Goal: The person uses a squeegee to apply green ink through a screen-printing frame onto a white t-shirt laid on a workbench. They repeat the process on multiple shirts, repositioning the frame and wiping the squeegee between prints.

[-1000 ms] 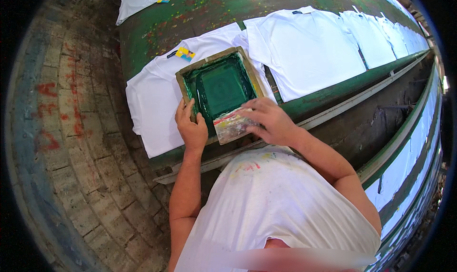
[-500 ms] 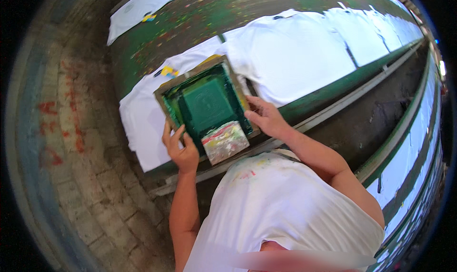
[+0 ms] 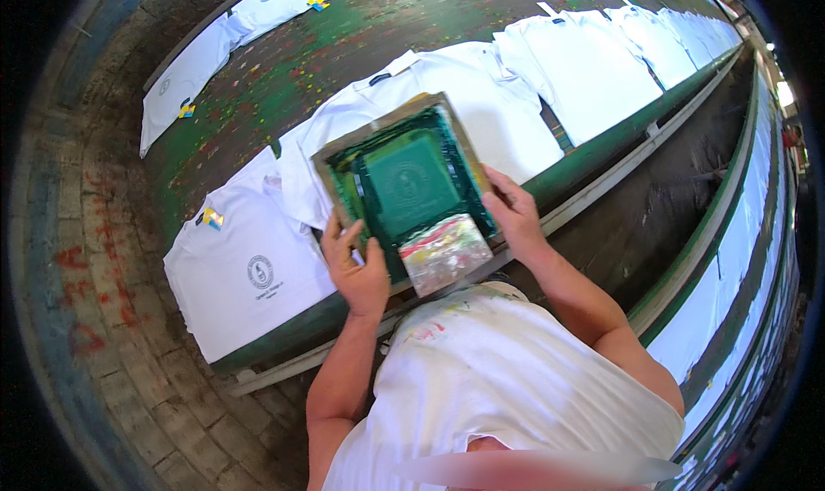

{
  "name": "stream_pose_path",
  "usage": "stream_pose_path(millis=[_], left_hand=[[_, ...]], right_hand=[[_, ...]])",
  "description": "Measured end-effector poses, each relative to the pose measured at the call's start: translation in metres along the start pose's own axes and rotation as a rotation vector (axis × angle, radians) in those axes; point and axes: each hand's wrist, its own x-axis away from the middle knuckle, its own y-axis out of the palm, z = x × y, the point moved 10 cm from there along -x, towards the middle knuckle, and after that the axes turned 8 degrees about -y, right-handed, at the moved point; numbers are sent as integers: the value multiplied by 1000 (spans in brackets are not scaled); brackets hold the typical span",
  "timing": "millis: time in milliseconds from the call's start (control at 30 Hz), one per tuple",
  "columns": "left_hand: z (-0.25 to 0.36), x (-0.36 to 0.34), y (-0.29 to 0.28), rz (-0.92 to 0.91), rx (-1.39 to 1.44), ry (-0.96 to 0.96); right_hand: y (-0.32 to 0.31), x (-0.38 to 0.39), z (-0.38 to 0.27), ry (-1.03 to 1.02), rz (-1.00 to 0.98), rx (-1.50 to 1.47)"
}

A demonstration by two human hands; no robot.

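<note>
A screen printing frame (image 3: 464, 138) with green mesh and a paint-crusted rim is held between my two hands, over a white T-shirt (image 3: 516, 117). My left hand (image 3: 357, 272) grips its left side near the lower corner, with the fingers bent over the rim. On the opposite side, my right hand (image 3: 516, 216) clasps the rim. A flat squeegee (image 3: 447, 254), smeared with white, red and yellow paint, leans inside the frame at the end nearest me. Left of the frame lies a white T-shirt (image 3: 219, 297) bearing a dark round emblem and small lettering.
A long green, paint-spattered table (image 3: 258, 95) carries several white T-shirts in rows, some with yellow-and-blue tags (image 3: 211, 218). A pale rail (image 3: 601, 177) runs along its near edge. Another shirt-covered table (image 3: 705, 319) stands at right. Brick paving (image 3: 155, 353) lies at left.
The frame has moved right along the table with both hands on it, from over the left shirt to the shirt beside it. The left shirt's dark emblem now shows.
</note>
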Motion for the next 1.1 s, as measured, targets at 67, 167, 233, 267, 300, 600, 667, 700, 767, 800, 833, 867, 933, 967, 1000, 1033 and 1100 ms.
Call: stream_pose_path(millis=[67, 167, 233, 267, 300, 600, 667, 700, 767, 800, 833, 867, 933, 967, 1000, 1033, 1100], left_hand=[[10, 8, 54, -28, 45, -30], [32, 19, 122, -61, 75, -1], [39, 24, 156, -86, 82, -23], [41, 24, 171, -94, 97, -39], [43, 23, 182, -92, 151, -59], [28, 10, 189, -17, 128, -79], [21, 9, 186, 9, 160, -93], [15, 10, 185, 18, 219, -132], [12, 11, 185, 31, 205, -128], [10, 12, 184, 38, 183, -132], [9, 13, 184, 38, 192, -134], [7, 13, 183, 39, 189, -140], [6, 13, 184, 34, 197, -141], [6, 13, 184, 30, 207, -136], [6, 12, 185, 26, 217, -131], [4, 13, 185, 24, 235, -143], [2, 13, 187, 16, 259, -158]], right_hand=[[-57, -8, -1, 50, 55, 60], [-126, -20, -10, 46, 85, 128], [-159, -29, -13, 56, 99, 130], [-173, -33, -11, 87, 107, 114], [-185, -37, -8, 105, 137, 107], [-180, -68, 12, 19, 7, 97], [-171, -76, 17, 1, -39, 41], [-170, -78, 17, -27, -49, 87], [-166, -82, 16, -65, -87, 140], [-165, -83, 18, -61, -104, 174], [-165, -83, 17, -78, -118, 196], [-165, -84, 17, -82, -132, 223], [-165, -84, 17, -96, -146, 264], [-165, -84, 17, -105, -146, 276], [-164, -84, 16, -115, -146, 289], [-164, -84, 17, -116, -146, 298], [-164, -85, 18, -114, -142, 321]])
